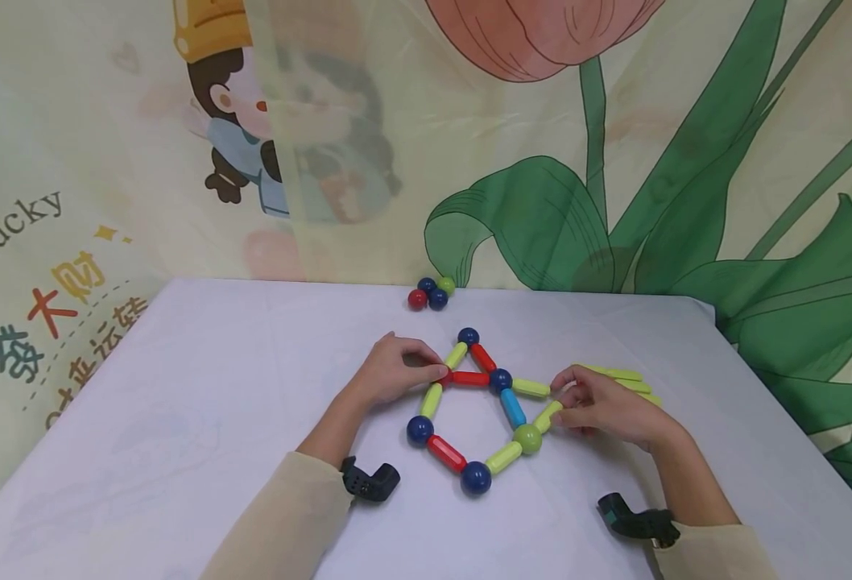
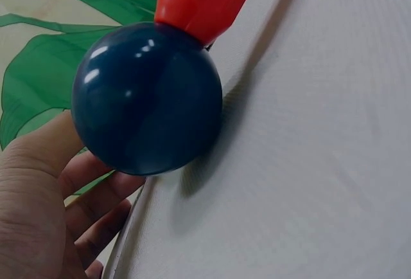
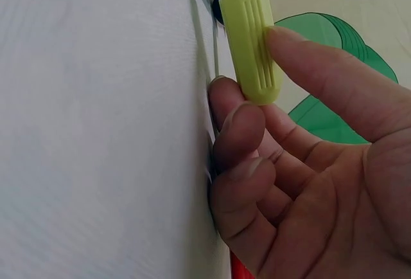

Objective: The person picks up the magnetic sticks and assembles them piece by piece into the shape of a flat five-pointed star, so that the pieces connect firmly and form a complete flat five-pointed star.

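Observation:
A flat frame of ribbed rods and balls, probably a magnetic building set, lies on the white table. My left hand (image 1: pixel 397 372) pinches its left junction between thumb and fingers; a red ball (image 1: pixel 446 374) shows there, mostly covered. My right hand (image 1: pixel 603 405) pinches the free end of a yellow-green rod (image 1: pixel 548 416), whose other end meets a green ball (image 1: pixel 527 439). Another yellow-green rod (image 1: pixel 531 388) runs from a blue ball (image 1: pixel 501 380) toward the right fingertips. In the left wrist view, a blue ball (image 2: pixel 148 99) with a red rod (image 2: pixel 202 2) hides my left fingertips.
Several loose balls (image 1: pixel 437 299) sit together at the table's back edge. Several spare yellow-green rods (image 1: pixel 625 374) lie behind the right hand. A printed cloth (image 1: pixel 368 250) hangs behind the table (image 1: pixel 143 483).

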Action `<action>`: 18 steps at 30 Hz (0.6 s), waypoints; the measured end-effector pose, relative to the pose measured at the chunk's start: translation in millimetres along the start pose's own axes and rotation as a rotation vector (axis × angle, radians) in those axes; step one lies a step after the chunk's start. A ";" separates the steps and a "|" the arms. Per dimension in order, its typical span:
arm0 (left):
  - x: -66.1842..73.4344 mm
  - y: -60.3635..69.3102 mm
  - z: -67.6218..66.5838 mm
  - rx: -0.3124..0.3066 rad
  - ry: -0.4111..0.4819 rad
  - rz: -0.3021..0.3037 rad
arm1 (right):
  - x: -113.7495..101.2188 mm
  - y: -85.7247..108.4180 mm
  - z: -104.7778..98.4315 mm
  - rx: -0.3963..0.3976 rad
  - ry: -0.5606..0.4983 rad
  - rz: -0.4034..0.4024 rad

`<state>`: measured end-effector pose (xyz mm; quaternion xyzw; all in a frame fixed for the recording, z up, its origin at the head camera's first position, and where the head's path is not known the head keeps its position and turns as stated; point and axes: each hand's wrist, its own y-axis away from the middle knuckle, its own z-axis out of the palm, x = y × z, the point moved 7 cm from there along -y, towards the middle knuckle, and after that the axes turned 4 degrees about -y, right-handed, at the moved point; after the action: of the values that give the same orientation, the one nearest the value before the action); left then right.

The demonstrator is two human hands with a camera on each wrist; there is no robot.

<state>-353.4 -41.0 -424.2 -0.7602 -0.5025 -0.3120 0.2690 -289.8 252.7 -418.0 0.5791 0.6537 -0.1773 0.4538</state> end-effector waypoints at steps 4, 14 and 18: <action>-0.2 1.0 -0.2 0.001 -0.002 -0.006 | -0.7 0.2 0.6 -0.013 -0.005 0.007; 1.7 1.5 -0.5 -0.001 0.001 -0.002 | -6.4 6.2 -6.2 0.008 0.118 0.005; 1.7 1.5 -0.4 0.004 0.001 -0.011 | -20.5 5.8 -13.4 0.095 0.212 -0.021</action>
<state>-351.6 -40.8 -422.8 -0.7567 -0.5071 -0.3128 0.2689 -291.4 252.2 -392.8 0.6085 0.6950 -0.1506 0.3521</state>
